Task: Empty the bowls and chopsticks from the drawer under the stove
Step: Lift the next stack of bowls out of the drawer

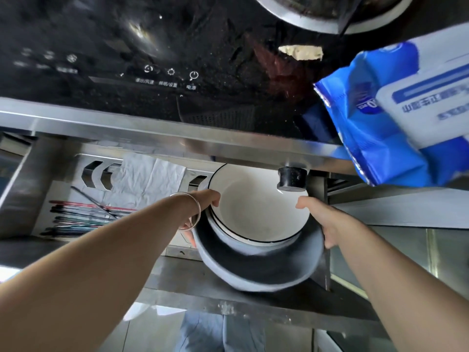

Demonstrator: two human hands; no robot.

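A stack of bowls (256, 224), white inside with a grey outer bowl at the bottom, is tilted toward me above the open steel drawer (177, 280) under the stove. My left hand (203, 201) grips the stack's left rim, thumb on the inside edge. On the right rim my right hand (322, 219) holds it, thumb over the lip and fingers behind. Several coloured chopsticks (83, 217) lie flat at the drawer's left side.
The black glass stove top (152, 72) with touch controls overhangs the drawer. A blue and white wipes pack (396, 118) sits on its right edge. A black knob (291, 179) hangs under the steel trim, just above the bowls. A white cloth (144, 179) lines the drawer.
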